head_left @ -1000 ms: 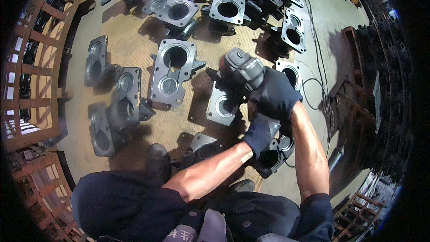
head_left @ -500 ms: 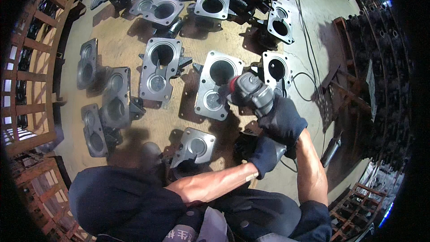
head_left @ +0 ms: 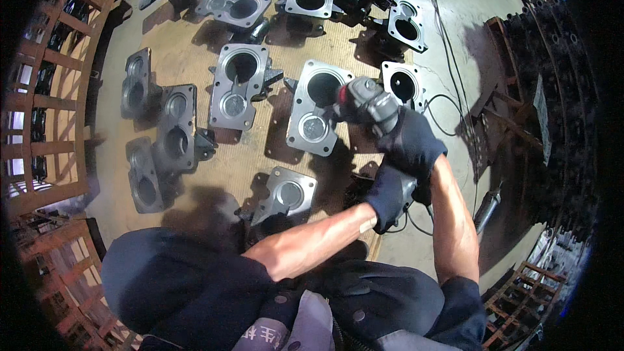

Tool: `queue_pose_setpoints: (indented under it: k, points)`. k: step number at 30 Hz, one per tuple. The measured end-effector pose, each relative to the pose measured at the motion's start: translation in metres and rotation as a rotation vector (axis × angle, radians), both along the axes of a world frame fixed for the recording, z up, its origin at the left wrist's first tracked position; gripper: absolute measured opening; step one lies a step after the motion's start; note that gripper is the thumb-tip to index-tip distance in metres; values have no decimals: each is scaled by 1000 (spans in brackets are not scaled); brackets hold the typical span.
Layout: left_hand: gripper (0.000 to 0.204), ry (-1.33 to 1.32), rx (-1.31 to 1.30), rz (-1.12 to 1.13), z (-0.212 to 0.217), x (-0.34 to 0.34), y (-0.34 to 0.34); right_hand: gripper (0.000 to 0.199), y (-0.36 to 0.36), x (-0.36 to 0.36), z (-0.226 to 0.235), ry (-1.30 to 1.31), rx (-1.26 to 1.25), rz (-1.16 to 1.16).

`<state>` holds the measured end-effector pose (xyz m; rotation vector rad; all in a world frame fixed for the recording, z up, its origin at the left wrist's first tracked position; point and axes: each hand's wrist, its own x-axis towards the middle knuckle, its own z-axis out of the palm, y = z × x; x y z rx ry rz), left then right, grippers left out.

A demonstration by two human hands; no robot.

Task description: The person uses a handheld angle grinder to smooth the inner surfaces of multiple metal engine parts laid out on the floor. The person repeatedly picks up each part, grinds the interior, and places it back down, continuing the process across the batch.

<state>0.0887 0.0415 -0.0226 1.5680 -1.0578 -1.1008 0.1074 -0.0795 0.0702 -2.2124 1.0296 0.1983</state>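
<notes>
Both gloved hands, right hand [head_left: 411, 143] and left hand [head_left: 390, 194], grasp the grey handheld grinder [head_left: 364, 101], its head on the centre grey cast-metal housing [head_left: 316, 114]; surrounding castings appear unworked.

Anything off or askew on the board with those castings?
One casting nearest the person sits tipped on its edge, while the plate under the grinder and its neighbours lie flat. Both gloved hands, right hand and left hand, grip the grinder. Nothing looks spilled or broken.
</notes>
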Motion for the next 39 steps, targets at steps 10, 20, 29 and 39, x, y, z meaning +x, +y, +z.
queue_pose_setpoints:
  k: [10, 20, 29, 39]
  points:
    - [42, 191, 56, 66, -59, -99, 84, 53, 65, -36, 26, 154, 67, 83]
    - [30, 82, -68, 143, -31, 1, -9, 41, 14, 11, 20, 6, -28, 139]
    - [41, 518, 242, 103, 1, -28, 49, 44, 46, -33, 4, -70, 183, 113]
    - [44, 245, -83, -80, -23, -38, 23, 41, 17, -49, -28, -88, 9, 124]
